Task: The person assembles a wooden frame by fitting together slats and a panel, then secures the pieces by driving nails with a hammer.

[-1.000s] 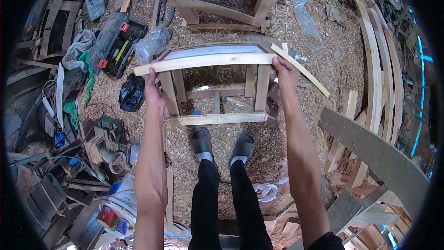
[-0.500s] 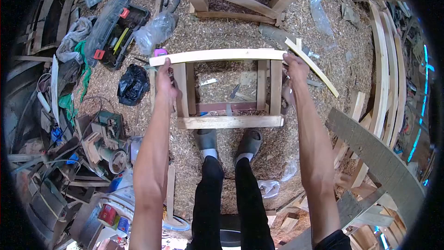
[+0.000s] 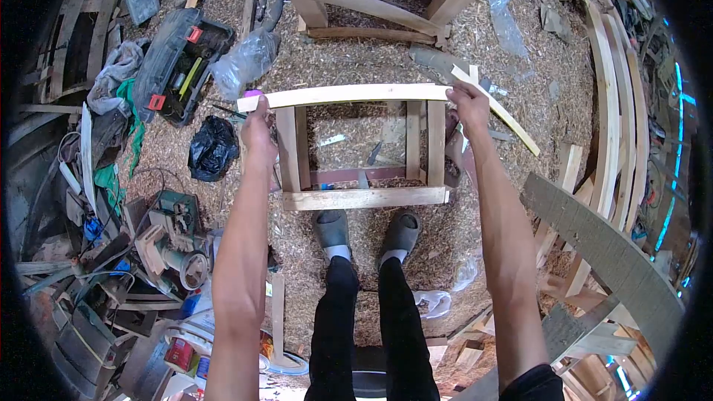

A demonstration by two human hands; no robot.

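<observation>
Since the earliest view, the white panel that showed behind the pale wooden strip (image 3: 349, 94) has gone out of sight, and the open wooden frame (image 3: 364, 198) shows more squarely between the arms; the strip itself remains between the two hands.

The strip now lies across the far edge of the frame, slightly bowed, its left end reaching out past the frame's far left corner and its right end near the far right corner. Whether it is fixed there or only laid on, I cannot tell.

The left hand (image 3: 258, 137) is closed around the strip close to its left end, thumb up on the near face. The right hand (image 3: 471, 108) pinches the other end between thumb and curled fingers, nearly shut. A pink object (image 3: 253, 93) peeks out behind the left end.

The strip looks light, dry and stiff, with little slip to it, though its slimness suggests it could flex or crack if forced mid-span. Both ends seem the best holds; the frame looks heavier and would be better taken by its side posts.

On the floor (image 3: 371, 252), a black bag (image 3: 213, 148) lies left of the frame, and a loose stick (image 3: 505, 120) lies beyond the right hand.
</observation>
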